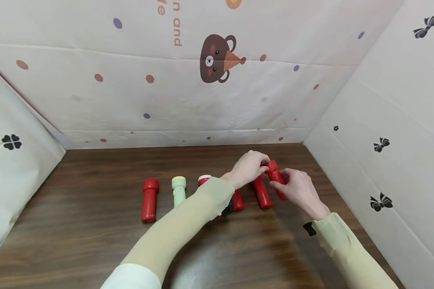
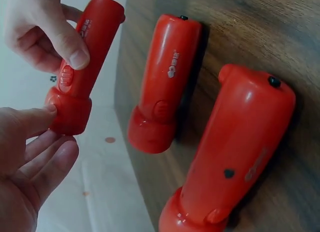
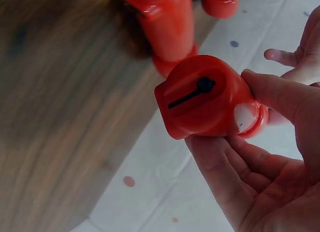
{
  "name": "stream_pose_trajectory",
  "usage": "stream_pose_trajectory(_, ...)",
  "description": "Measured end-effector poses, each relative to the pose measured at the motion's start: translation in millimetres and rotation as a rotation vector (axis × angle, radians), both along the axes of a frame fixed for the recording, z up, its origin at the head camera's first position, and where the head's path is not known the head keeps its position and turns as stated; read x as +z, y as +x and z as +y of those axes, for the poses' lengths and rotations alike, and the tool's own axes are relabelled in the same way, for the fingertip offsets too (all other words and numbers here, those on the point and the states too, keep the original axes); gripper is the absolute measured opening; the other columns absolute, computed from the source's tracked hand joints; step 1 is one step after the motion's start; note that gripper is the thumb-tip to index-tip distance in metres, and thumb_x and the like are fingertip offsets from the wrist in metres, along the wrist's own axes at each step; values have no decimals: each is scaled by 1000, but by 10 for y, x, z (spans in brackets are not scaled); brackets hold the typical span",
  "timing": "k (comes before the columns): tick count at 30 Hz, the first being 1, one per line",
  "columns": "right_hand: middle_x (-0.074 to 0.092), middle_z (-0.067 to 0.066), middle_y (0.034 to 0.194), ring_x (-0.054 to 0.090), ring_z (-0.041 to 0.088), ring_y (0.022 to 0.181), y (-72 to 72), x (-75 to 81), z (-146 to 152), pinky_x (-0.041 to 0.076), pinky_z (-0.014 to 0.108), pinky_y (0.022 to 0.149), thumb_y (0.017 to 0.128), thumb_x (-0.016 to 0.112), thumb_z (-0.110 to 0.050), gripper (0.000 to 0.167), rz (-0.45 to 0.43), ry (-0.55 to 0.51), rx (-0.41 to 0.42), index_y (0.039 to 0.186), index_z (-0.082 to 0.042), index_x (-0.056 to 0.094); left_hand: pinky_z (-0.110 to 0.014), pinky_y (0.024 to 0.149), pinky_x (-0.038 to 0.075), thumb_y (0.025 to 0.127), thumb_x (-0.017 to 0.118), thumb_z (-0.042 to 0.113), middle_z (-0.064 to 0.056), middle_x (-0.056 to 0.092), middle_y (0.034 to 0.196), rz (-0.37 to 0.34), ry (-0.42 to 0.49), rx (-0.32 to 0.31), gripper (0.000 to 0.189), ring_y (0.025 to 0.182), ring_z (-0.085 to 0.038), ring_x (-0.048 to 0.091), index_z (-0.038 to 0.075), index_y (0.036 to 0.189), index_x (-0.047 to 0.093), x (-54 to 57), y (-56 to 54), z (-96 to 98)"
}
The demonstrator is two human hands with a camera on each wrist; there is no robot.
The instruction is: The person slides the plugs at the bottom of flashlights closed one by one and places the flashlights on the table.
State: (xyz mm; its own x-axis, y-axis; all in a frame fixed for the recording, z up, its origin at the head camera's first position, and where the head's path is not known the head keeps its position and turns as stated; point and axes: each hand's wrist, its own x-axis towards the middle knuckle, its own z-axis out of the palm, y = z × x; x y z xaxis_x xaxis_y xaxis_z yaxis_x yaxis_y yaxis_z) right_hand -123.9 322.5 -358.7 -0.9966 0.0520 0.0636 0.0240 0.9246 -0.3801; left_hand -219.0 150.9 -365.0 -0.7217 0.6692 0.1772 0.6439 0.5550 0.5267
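Both hands are on one red flashlight (image 1: 276,176) at the right end of a row. My right hand (image 1: 301,190) grips its body between thumb and fingers; in the right wrist view the tail with a black cord slot (image 3: 192,99) faces the camera. My left hand (image 1: 247,168) pinches the wide head end, its thumb (image 2: 37,119) on the head's side. Just left lies another red flashlight (image 1: 262,192), and then one more red flashlight (image 1: 238,200), partly behind the left forearm. In the left wrist view, the held flashlight is raised off the tabletop.
Further left are a red flashlight with a white rim (image 1: 204,179), mostly hidden by the sleeve, a pale green flashlight (image 1: 179,190) and a red flashlight (image 1: 150,200). They lie on a dark wooden table (image 1: 76,224). Patterned white sheets (image 1: 181,100) border the back and sides.
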Motion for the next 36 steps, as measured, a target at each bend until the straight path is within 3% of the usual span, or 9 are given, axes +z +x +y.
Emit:
stream_pose_trajectory(8,77,17,89,66,19,68,-28,-146,118,53,30,59,93,78,-28,42,-31,31,-35,115,7,71,-16,73,52,100,73,23,4,78,97,-42,-32,-2,19,79,-6,63,16,118,77,-111,-62,197)
stream_pose_trajectory(21,75,12,79,61,16,61,-24,-332,208,51,28,55,91,80,-26,38,-77,32,-88,108,7,71,-22,71,50,99,74,31,6,77,96,53,-185,-47,14,82,-9,63,19,105,79,-243,-132,419)
stream_pose_trajectory(30,71,9,74,58,17,60,-117,-413,147,48,29,55,90,81,-25,31,-86,79,-94,101,2,73,-27,78,56,98,76,32,4,79,100,54,-226,-26,15,88,-12,67,19,103,80,-296,-207,435)
stream_pose_trajectory(36,66,8,70,55,18,59,-91,-449,168,45,29,53,89,82,-24,27,-82,97,-110,92,1,70,-27,77,57,99,75,29,2,79,99,46,-234,-44,13,86,-14,68,17,101,79,-341,-201,515)
